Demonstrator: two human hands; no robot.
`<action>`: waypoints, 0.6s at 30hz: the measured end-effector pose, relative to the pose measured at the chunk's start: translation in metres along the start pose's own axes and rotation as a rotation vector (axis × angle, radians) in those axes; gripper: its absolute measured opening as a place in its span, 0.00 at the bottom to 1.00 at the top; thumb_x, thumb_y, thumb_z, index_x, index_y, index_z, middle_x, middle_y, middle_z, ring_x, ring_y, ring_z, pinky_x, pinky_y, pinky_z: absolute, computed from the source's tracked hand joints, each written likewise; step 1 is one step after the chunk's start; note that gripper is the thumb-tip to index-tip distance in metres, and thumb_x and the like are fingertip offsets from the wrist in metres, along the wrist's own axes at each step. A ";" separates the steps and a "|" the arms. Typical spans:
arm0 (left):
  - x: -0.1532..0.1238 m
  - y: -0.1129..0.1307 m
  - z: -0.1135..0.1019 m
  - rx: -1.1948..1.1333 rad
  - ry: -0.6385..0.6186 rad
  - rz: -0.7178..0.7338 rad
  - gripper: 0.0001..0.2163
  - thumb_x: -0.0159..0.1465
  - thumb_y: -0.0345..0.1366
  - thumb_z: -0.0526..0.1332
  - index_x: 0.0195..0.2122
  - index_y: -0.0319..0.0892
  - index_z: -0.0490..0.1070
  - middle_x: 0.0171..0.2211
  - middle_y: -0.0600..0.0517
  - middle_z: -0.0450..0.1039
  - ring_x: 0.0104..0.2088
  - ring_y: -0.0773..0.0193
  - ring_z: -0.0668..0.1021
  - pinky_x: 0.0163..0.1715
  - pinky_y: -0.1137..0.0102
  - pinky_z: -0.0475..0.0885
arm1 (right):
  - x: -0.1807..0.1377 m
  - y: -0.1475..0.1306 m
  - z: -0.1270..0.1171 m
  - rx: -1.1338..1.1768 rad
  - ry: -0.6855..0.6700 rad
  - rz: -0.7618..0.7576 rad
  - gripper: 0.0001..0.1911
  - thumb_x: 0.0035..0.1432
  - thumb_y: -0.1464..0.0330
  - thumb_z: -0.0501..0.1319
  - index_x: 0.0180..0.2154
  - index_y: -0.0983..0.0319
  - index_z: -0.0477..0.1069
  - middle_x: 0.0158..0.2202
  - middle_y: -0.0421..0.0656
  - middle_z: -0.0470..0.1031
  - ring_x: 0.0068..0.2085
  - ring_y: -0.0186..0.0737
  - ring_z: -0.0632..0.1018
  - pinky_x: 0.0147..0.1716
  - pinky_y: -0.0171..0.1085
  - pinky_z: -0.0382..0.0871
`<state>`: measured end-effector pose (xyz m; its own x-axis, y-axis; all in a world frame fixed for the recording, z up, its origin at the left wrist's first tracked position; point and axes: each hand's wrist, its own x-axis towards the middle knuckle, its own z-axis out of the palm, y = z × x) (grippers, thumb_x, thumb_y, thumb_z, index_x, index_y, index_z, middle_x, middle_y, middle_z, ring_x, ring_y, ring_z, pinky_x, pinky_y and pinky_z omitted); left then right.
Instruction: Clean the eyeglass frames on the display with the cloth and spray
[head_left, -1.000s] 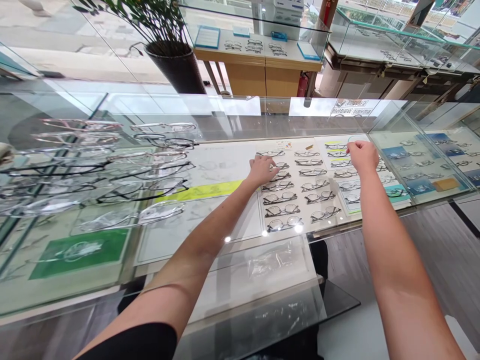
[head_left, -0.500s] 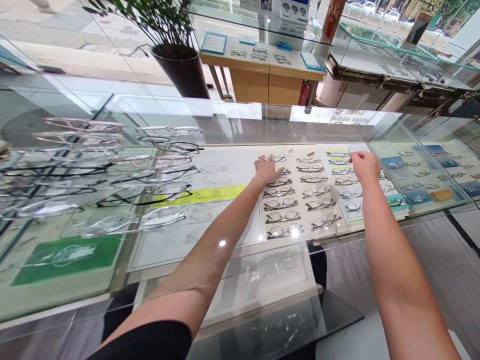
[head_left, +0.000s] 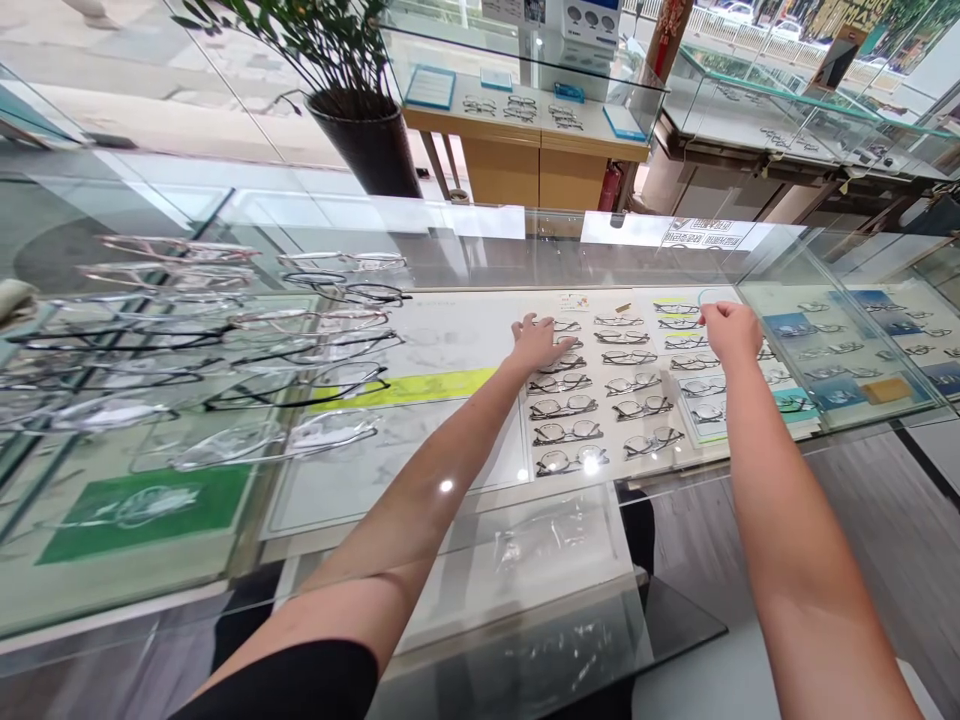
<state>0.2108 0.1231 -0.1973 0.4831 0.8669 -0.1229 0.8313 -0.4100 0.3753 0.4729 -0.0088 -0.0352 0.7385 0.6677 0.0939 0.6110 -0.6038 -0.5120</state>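
Note:
My left hand (head_left: 540,342), fingers spread, reaches to the top of a column of eyeglasses (head_left: 565,406) laid out on a white display board (head_left: 525,420). Its thumb lies by an upper pair of glasses (head_left: 561,363), partly covering it. My right hand (head_left: 733,330) is closed, thumb and fingers pressed together, over the right part of the board. What it pinches, if anything, is hidden. Just left of its fingertips lies a pair of glasses (head_left: 675,308) on a yellow-striped card. Between my hands runs another column of eyeglasses (head_left: 628,385).
At the left, several clear and dark frames (head_left: 300,385) stand on the glass countertop, above a green card (head_left: 142,510). A glass-walled section (head_left: 847,350) with more glasses adjoins at the right. Beyond the counter are a potted plant (head_left: 364,140) and a wooden display cabinet (head_left: 502,165).
My left hand has shifted slightly, its thumb now a little farther right over the glasses. My right hand stays closed in nearly the same place.

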 end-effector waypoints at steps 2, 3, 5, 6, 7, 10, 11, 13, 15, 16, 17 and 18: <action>-0.001 0.000 -0.001 -0.004 0.001 0.005 0.30 0.72 0.60 0.47 0.59 0.42 0.73 0.71 0.40 0.65 0.73 0.35 0.54 0.66 0.42 0.54 | 0.000 0.000 0.000 0.008 0.001 0.000 0.12 0.56 0.64 0.60 0.21 0.55 0.70 0.19 0.38 0.64 0.26 0.42 0.66 0.32 0.42 0.57; -0.002 0.001 -0.002 -0.006 0.004 0.007 0.30 0.72 0.59 0.47 0.59 0.43 0.74 0.71 0.40 0.64 0.72 0.35 0.55 0.66 0.42 0.54 | 0.001 0.001 0.000 0.012 0.000 -0.001 0.12 0.55 0.64 0.60 0.21 0.55 0.70 0.19 0.38 0.64 0.26 0.42 0.66 0.32 0.42 0.57; -0.004 0.003 -0.003 -0.011 0.017 0.006 0.29 0.72 0.59 0.48 0.59 0.43 0.74 0.73 0.41 0.62 0.72 0.35 0.56 0.65 0.42 0.55 | 0.001 0.001 0.001 0.015 0.004 -0.004 0.12 0.55 0.64 0.60 0.20 0.55 0.70 0.19 0.38 0.65 0.26 0.42 0.66 0.32 0.42 0.57; -0.006 0.004 -0.004 -0.014 0.027 0.005 0.29 0.72 0.58 0.48 0.60 0.44 0.74 0.74 0.42 0.60 0.72 0.35 0.56 0.65 0.43 0.55 | 0.001 0.001 0.001 0.014 0.007 -0.006 0.12 0.55 0.64 0.60 0.20 0.55 0.70 0.19 0.38 0.65 0.26 0.42 0.66 0.32 0.42 0.57; -0.009 0.005 -0.005 -0.017 0.040 0.005 0.28 0.72 0.57 0.49 0.60 0.44 0.74 0.75 0.43 0.59 0.72 0.36 0.56 0.65 0.43 0.55 | 0.001 0.001 0.001 0.014 0.010 -0.008 0.12 0.55 0.64 0.60 0.20 0.55 0.70 0.19 0.38 0.65 0.26 0.42 0.66 0.32 0.42 0.57; -0.017 0.006 -0.010 -0.024 0.080 0.007 0.24 0.72 0.51 0.51 0.60 0.45 0.74 0.74 0.47 0.61 0.72 0.41 0.58 0.66 0.47 0.56 | 0.001 0.001 0.002 0.012 0.009 -0.005 0.12 0.55 0.64 0.60 0.20 0.56 0.71 0.19 0.39 0.66 0.26 0.42 0.67 0.32 0.42 0.58; -0.019 0.006 -0.012 -0.025 0.091 0.006 0.22 0.72 0.48 0.52 0.60 0.46 0.74 0.73 0.47 0.63 0.71 0.42 0.58 0.66 0.49 0.56 | 0.001 0.000 0.002 0.011 0.005 -0.003 0.12 0.55 0.64 0.60 0.21 0.56 0.72 0.19 0.39 0.67 0.26 0.43 0.67 0.32 0.41 0.58; -0.022 0.003 -0.017 -0.027 0.101 -0.006 0.21 0.71 0.44 0.52 0.61 0.46 0.74 0.72 0.49 0.63 0.72 0.44 0.58 0.67 0.50 0.55 | 0.000 -0.001 0.002 0.008 -0.001 -0.001 0.11 0.55 0.64 0.60 0.21 0.56 0.73 0.20 0.40 0.69 0.27 0.43 0.68 0.32 0.41 0.58; -0.023 -0.001 -0.020 -0.032 0.095 -0.032 0.23 0.70 0.41 0.52 0.63 0.44 0.72 0.74 0.49 0.60 0.72 0.44 0.57 0.68 0.50 0.54 | -0.001 -0.002 0.001 0.001 -0.003 -0.005 0.11 0.55 0.64 0.59 0.22 0.57 0.73 0.21 0.41 0.70 0.28 0.43 0.69 0.32 0.41 0.58; -0.023 -0.003 -0.020 -0.036 0.090 -0.055 0.25 0.69 0.41 0.53 0.66 0.43 0.70 0.76 0.48 0.57 0.73 0.43 0.57 0.68 0.49 0.53 | -0.001 -0.002 0.001 -0.003 -0.003 -0.005 0.11 0.55 0.64 0.59 0.22 0.57 0.74 0.21 0.41 0.71 0.28 0.43 0.69 0.33 0.41 0.58; -0.023 -0.005 -0.020 -0.043 0.086 -0.088 0.27 0.69 0.41 0.53 0.68 0.41 0.67 0.77 0.46 0.55 0.73 0.42 0.56 0.68 0.48 0.54 | -0.001 -0.003 0.001 -0.007 -0.006 -0.004 0.11 0.56 0.64 0.59 0.23 0.57 0.73 0.22 0.41 0.71 0.29 0.43 0.70 0.33 0.41 0.59; -0.024 -0.007 -0.019 -0.052 0.082 -0.127 0.30 0.68 0.41 0.53 0.71 0.39 0.62 0.77 0.43 0.53 0.73 0.40 0.56 0.68 0.47 0.54 | -0.001 -0.003 0.001 -0.010 -0.012 0.000 0.12 0.56 0.64 0.59 0.23 0.57 0.73 0.22 0.41 0.72 0.29 0.43 0.70 0.34 0.41 0.59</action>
<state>0.1879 0.1108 -0.1797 0.3490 0.9320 -0.0983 0.8678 -0.2818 0.4092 0.4697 -0.0074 -0.0350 0.7353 0.6725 0.0835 0.6137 -0.6085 -0.5031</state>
